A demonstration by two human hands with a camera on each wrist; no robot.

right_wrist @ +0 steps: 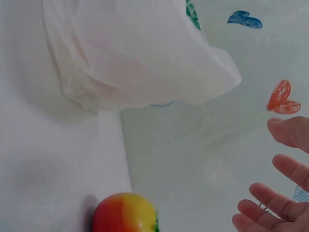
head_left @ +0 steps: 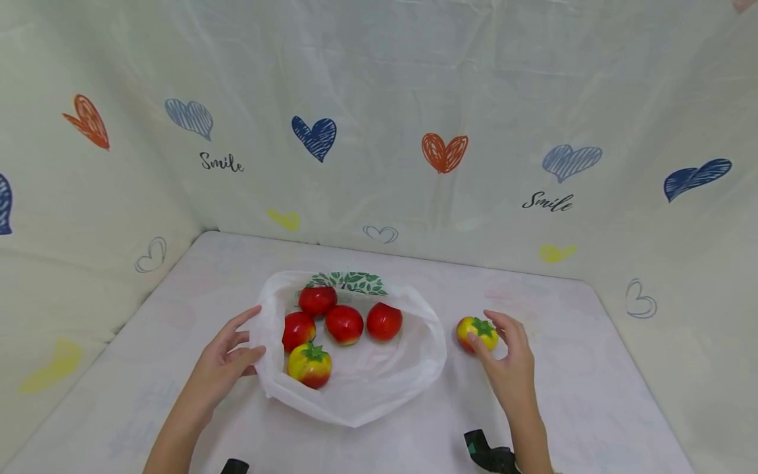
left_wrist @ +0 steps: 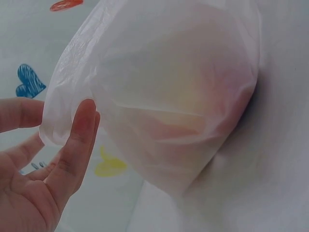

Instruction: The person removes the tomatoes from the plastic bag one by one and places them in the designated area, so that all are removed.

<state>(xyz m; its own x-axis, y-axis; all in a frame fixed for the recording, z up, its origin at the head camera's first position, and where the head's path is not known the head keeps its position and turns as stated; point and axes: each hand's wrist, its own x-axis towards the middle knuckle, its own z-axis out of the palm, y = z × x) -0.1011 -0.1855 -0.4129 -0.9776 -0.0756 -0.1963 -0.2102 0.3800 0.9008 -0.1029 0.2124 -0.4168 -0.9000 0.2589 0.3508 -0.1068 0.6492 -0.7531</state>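
Observation:
A white plastic bag (head_left: 355,405) lies on the table with its mouth wide open. Inside are several round red fruits, one of them a shiny red fruit (head_left: 344,324), and a yellow-and-red tomato-like fruit (head_left: 310,365) with a green leafy top. My left hand (head_left: 222,362) holds the bag's left rim loosely between thumb and fingers. To the bag's right sits another yellow-and-red tomato-like fruit (head_left: 476,332). Over it hovers my right hand (head_left: 512,362), thumb and fingers spread around its near side. In the right wrist view those fingers (right_wrist: 277,208) are apart from the fruit (right_wrist: 125,215).
The pale table (head_left: 580,395) ends at a back edge against a hanging cloth (head_left: 379,79) printed with hearts and "Smile". Black wrist mounts show at the lower edge, one by the right forearm (head_left: 491,454). Green leaves are printed on the bag.

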